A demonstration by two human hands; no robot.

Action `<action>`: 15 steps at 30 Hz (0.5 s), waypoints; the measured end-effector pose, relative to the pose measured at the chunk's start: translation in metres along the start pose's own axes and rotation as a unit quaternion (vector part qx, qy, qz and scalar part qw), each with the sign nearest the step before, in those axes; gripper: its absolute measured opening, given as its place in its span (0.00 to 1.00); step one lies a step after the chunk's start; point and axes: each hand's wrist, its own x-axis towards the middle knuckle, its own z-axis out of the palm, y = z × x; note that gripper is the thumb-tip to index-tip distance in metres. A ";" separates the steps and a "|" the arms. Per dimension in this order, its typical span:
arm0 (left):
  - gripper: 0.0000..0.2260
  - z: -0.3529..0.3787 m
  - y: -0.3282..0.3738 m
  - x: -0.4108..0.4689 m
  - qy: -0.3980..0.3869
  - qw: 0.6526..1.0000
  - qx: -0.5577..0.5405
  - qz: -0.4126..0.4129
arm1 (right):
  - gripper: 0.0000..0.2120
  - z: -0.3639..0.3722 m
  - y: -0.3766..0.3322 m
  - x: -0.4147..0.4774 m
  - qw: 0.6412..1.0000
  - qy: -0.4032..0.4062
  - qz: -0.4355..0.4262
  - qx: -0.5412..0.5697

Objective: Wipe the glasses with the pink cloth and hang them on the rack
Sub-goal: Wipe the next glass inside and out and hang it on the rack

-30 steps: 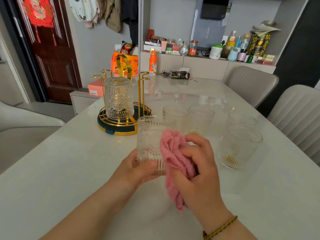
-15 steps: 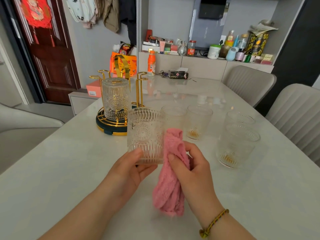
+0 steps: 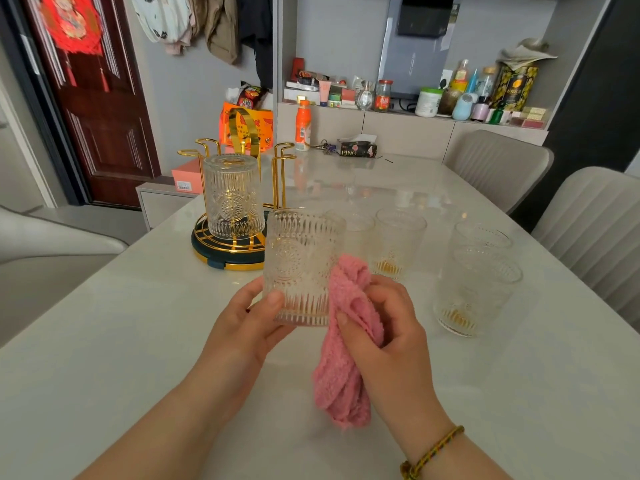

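In front of the rack (image 3: pixel 225 263) the left hand (image 3: pixel 249 327) wraps its grip low round the glass (image 3: pixel 301 258), baring its side; the right hand (image 3: pixel 388 327) clutches the pink cloth (image 3: pixel 343 375) against it.

embossed clear glass tumbler (image 3: pixel 302 265) was upright, fluffy pink cloth (image 3: pixel 346 351) touching its side; second tumbler (image 3: pixel 232 199) inverted on gold wire rack (image 3: pixel 221 259).

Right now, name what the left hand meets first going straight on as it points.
Beyond the glass it grips, the left hand likely meets the nearest standing glass; depth is unclear.
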 end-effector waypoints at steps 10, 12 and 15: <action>0.39 0.003 -0.005 -0.003 -0.057 0.995 0.082 -0.015 | 0.10 0.004 0.001 -0.005 0.993 -0.031 -0.073 -0.085; 0.43 0.004 -0.005 -0.005 -0.080 0.992 0.092 -0.029 | 0.05 -0.002 -0.002 0.000 0.995 0.012 -0.076 -0.068; 0.44 0.009 -0.007 -0.009 -0.108 0.991 0.060 -0.054 | 0.05 -0.010 -0.002 0.007 0.996 0.042 -0.063 -0.048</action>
